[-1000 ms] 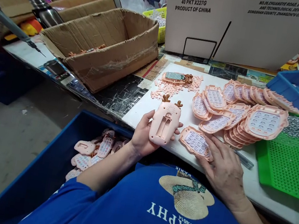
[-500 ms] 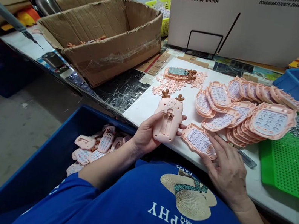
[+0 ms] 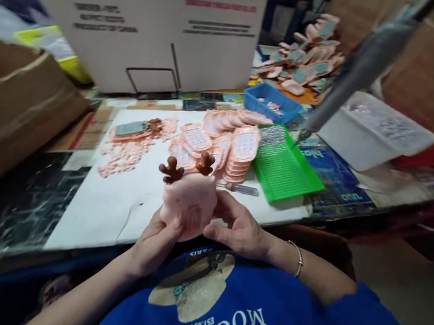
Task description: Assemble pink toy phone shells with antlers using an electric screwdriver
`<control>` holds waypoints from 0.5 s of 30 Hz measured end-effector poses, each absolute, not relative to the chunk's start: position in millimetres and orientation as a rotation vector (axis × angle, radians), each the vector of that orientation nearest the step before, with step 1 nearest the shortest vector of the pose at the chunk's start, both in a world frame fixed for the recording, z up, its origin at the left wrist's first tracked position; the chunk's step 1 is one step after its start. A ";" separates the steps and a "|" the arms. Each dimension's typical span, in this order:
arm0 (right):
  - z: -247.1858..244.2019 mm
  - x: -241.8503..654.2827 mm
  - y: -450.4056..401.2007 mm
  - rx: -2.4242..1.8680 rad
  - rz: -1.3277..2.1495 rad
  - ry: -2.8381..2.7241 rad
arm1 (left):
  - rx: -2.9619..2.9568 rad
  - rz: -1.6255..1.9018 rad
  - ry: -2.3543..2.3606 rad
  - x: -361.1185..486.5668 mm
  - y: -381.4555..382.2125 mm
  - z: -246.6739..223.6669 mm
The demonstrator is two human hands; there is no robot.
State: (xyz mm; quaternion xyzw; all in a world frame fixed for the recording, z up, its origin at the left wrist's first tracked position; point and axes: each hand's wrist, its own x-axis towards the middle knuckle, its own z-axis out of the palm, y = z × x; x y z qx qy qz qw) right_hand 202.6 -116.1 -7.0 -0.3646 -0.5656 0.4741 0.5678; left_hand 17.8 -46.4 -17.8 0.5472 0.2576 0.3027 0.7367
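Note:
A pink toy shell (image 3: 189, 202) with two brown antlers is held up over the table's front edge, its back with the battery slot facing me. Wrapped round its left side is my left hand (image 3: 158, 238), thumb on the back face. My right hand (image 3: 237, 227) grips the right side with thumb and fingers. Behind the shell lie stacked pink keypad covers (image 3: 244, 147). To their left a shell with a green circuit board (image 3: 133, 129) rests by a heap of small pink parts (image 3: 124, 155).
A green tray (image 3: 290, 169) with screws and a blue bin (image 3: 272, 102) stand at right. An electric screwdriver (image 3: 357, 69) hangs above them. A cardboard box (image 3: 11, 122) is at left, a white bin (image 3: 380, 134) far right.
The view has swung right. My right hand has come over to the antlered shell and now grips it. The keypad cover it was touching has left its place on the white sheet.

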 end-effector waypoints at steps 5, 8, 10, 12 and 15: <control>-5.1 225.2 -143.9 -1.028 0.889 -1.117 | 1.394 0.536 0.377 40.3 -45.1 -13.7; -6.8 275.1 -169.3 -1.134 0.602 -0.983 | 1.466 0.569 0.372 46.4 -43.2 -2.3; -10.5 323.0 -185.2 -1.197 0.356 -0.889 | 1.484 0.570 0.456 43.0 -39.5 -0.6; -15.6 373.9 -200.3 -1.564 -0.224 -0.873 | 1.478 0.602 0.572 35.4 -34.7 -3.5; -24.8 435.9 -217.8 -1.732 -0.348 -0.846 | 1.447 0.746 0.710 23.1 -28.6 -7.9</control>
